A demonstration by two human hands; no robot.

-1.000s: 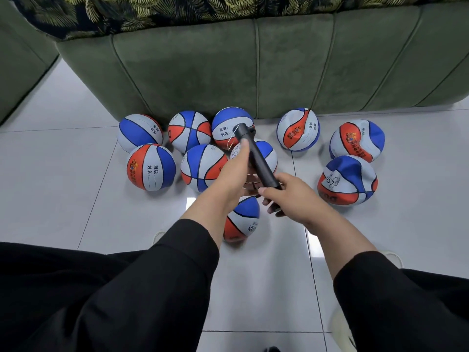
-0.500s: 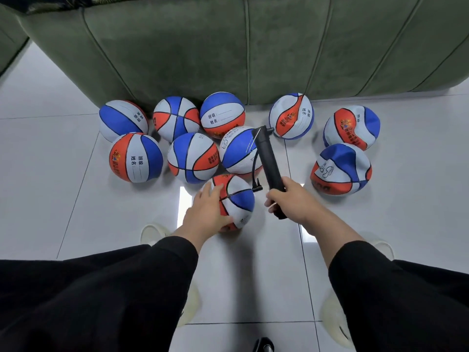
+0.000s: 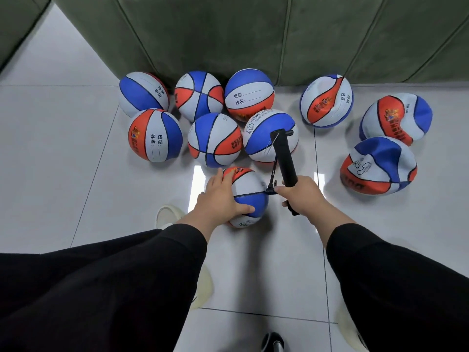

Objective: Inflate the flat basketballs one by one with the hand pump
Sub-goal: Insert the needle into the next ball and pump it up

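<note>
Head view: ten basketballs (image 3: 214, 140), left hand (image 3: 218, 199) spread on nearest basketball (image 3: 250, 191), right hand (image 3: 302, 193) gripping one hand pump (image 3: 284, 158).

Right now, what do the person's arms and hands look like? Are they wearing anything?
Both arms wear loose black long sleeves, pushed up so the forearms are bare. The left hand and right hand are bare too: no gloves, rings, watch or bracelets show.
</note>
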